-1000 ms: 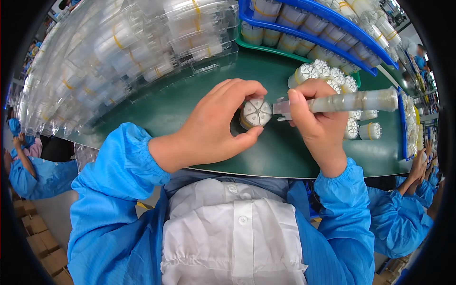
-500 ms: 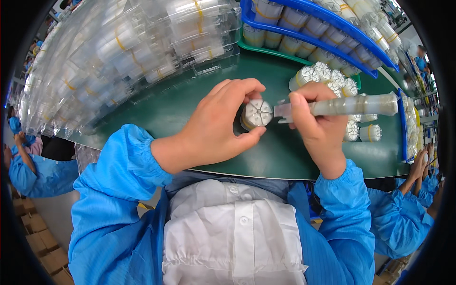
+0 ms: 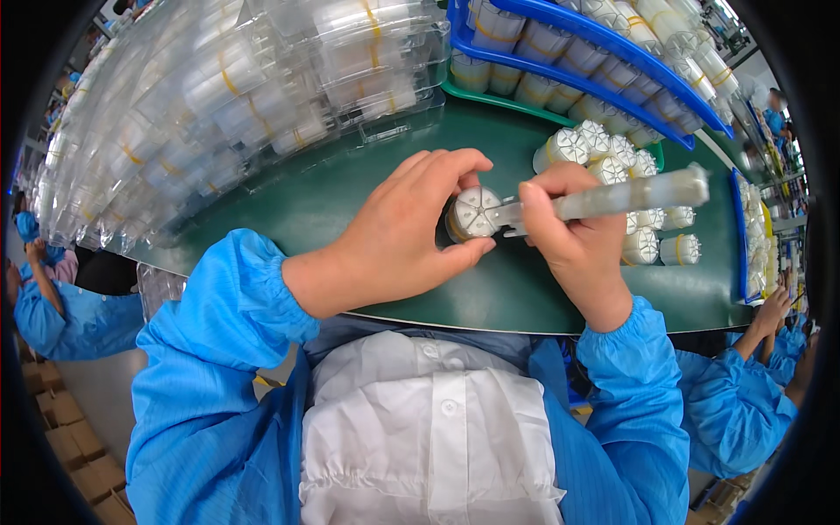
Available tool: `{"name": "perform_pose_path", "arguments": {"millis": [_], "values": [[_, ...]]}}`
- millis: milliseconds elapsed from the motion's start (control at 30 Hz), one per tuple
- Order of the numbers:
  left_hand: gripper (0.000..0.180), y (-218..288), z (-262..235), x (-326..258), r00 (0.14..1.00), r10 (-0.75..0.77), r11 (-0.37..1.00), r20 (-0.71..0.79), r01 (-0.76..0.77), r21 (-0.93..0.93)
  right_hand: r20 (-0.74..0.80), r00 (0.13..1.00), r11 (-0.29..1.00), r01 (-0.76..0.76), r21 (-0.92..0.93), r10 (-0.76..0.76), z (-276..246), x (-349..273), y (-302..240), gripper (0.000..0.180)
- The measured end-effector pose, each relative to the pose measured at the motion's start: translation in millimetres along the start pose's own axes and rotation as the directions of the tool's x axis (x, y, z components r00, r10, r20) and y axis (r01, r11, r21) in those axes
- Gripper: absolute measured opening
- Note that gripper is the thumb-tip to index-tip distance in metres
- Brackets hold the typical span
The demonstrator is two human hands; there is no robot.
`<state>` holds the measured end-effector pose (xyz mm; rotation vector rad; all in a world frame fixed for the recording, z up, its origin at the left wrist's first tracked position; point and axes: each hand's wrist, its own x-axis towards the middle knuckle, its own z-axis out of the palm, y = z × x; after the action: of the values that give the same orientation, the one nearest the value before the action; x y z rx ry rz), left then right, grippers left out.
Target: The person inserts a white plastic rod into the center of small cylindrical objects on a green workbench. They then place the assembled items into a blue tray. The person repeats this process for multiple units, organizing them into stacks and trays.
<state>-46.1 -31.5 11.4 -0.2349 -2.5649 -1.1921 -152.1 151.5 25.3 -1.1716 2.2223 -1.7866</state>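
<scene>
My left hand is curled around a short white cylinder, thumb at its near side and fingers at its far side. The cylinder stands upright on the green tabletop, and its round end has spoke-like lines. In my right hand is a hand tool with a pale wrapped handle and a narrow metal end. That metal end meets the cylinder's right rim; whether it grips or only touches the rim I cannot tell.
Several similar cylinders stand on the green table at the right. Blue trays and a green tray hold more at the back. Clear plastic trays are stacked at the left. People in blue sleeves sit on both sides.
My right hand has shifted slightly left and turned the tool, bringing its metal end onto the cylinder's rim. My left hand keeps its hold almost in place.
</scene>
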Motion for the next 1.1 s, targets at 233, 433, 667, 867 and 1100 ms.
{"name": "perform_pose_path", "arguments": {"millis": [233, 433, 667, 867, 1100], "values": [[0.065, -5, 6, -3, 0.996, 0.084, 0.984, -0.039, -0.089, -0.156, -0.017, 0.999, 0.998, -0.038, 0.045, 0.039, 0, 0, -4, 0.014], [0.059, -4, 4, -2, 1.000, -0.002, 0.988, -0.001, 0.002, -0.157, 0.025, 0.994, 0.994, -0.105, -0.026, 0.106, 0, 0, -4, 0.016], [0.056, -3, -2, 0, 0.997, -0.008, 0.996, -0.076, 0.001, -0.093, 0.000, 0.966, 0.957, 0.257, -0.136, -0.260, -7, 2, 3, 0.013], [0.061, 33, -44, -11, 0.899, 0.388, 0.897, -0.204, -0.317, 0.309, 0.243, 0.889, 0.839, 0.449, -0.306, -0.387, -5, -5, 3, 0.018], [0.044, 64, -124, 45, 0.807, 0.495, 0.669, -0.324, -0.115, 0.735, 0.304, 0.841, 0.788, 0.531, -0.312, -0.447, 6, -10, 3, 0.020]]}}
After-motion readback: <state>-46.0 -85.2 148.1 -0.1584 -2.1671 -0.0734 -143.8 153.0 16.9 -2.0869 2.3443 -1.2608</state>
